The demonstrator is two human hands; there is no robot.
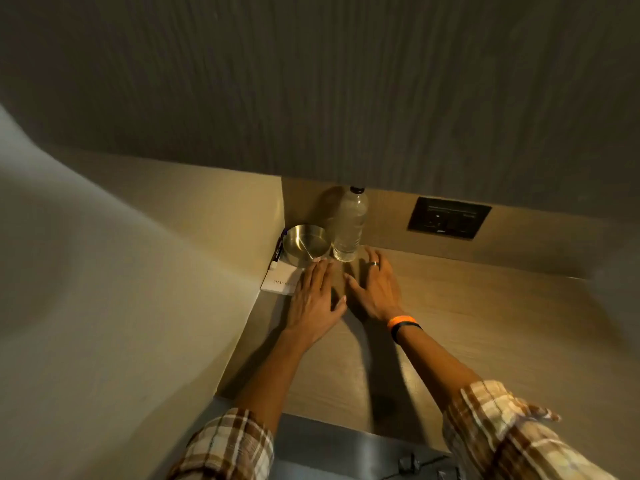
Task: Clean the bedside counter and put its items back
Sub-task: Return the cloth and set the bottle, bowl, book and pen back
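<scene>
Plaid sleeves (498, 431) rolled | left hand (317, 296), right hand (375, 289) flat, fingers spread, empty on counter (485, 323) | steel bowl (305, 244), water bottle (349, 226) just beyond fingertips

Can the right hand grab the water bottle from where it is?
Probably yes. The right hand lies flat on the counter, its fingers almost at the base of the water bottle. Nothing stands between them; the metal bowl sits off to the left.
</scene>
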